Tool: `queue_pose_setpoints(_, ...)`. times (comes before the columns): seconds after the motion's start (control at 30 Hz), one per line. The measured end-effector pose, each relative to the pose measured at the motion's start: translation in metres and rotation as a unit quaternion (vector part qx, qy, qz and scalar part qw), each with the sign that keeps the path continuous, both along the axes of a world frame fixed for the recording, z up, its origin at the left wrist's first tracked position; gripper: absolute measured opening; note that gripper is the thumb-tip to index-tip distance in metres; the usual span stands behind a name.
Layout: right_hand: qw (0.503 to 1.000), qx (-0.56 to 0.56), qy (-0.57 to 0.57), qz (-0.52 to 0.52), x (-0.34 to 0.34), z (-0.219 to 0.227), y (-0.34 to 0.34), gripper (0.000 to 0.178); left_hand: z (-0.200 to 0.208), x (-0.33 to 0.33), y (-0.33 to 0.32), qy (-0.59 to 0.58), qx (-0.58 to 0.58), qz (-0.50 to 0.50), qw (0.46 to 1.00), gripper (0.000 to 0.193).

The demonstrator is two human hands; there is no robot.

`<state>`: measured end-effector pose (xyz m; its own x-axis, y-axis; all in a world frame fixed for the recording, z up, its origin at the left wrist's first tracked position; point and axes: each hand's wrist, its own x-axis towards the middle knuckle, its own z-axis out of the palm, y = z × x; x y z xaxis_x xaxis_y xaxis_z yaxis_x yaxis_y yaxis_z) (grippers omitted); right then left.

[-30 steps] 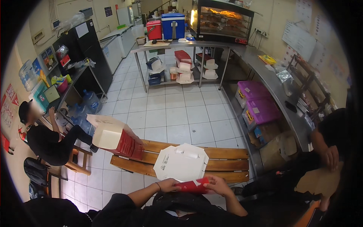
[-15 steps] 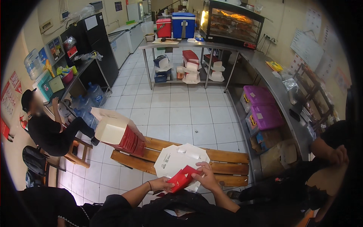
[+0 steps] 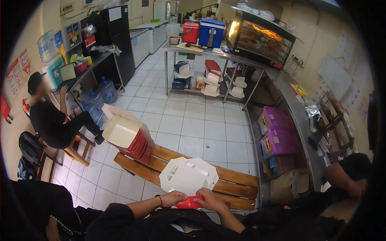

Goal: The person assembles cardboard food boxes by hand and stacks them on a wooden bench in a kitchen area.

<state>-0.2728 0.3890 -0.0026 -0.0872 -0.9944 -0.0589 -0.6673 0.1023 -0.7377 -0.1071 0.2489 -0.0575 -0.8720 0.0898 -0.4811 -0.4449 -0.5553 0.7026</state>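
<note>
Close to my body, my left hand [image 3: 173, 198] and my right hand [image 3: 208, 199] grip a small red cardboard carton [image 3: 189, 203] from either side, fingers closed on its ends. The carton looks partly folded, and its lower side is hidden. Just beyond it, white flat carton blanks [image 3: 185, 176] with angled corners lie on a slatted wooden bench [image 3: 237, 184]. Farther left on the bench stands a stack of red cartons [image 3: 138, 146]. The top one is open, showing its white inside [image 3: 120, 130], with a raised lid flap.
A person in black [image 3: 48, 104] sits on a wooden stool at left. Another person's arm [image 3: 341, 180] shows at right. A steel table [image 3: 173, 49] stands ahead, bearing a blue cooler [image 3: 212, 34] and a food warmer [image 3: 261, 38]. Purple-lidded bins [image 3: 281, 140] sit under the right counter.
The red carton has been drawn lower and closer to me, and turned from slanted to nearly level. My hands have come nearer each other around it. The view has tilted slightly.
</note>
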Motion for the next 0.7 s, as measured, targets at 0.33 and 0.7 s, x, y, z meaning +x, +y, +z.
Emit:
queue_pose_setpoints(0.33,0.978,-0.084,-0.144,-0.124,0.005,-0.037,0.016,0.019,0.004,0.007,0.013,-0.06,0.081,0.047,0.994,0.032)
queue_pose_setpoints(0.7,0.969,0.103,-0.22,-0.042,0.012,-0.032,0.019,0.018,0.063,-0.006,-0.013,0.052,-0.349,-0.187,0.917,0.032)
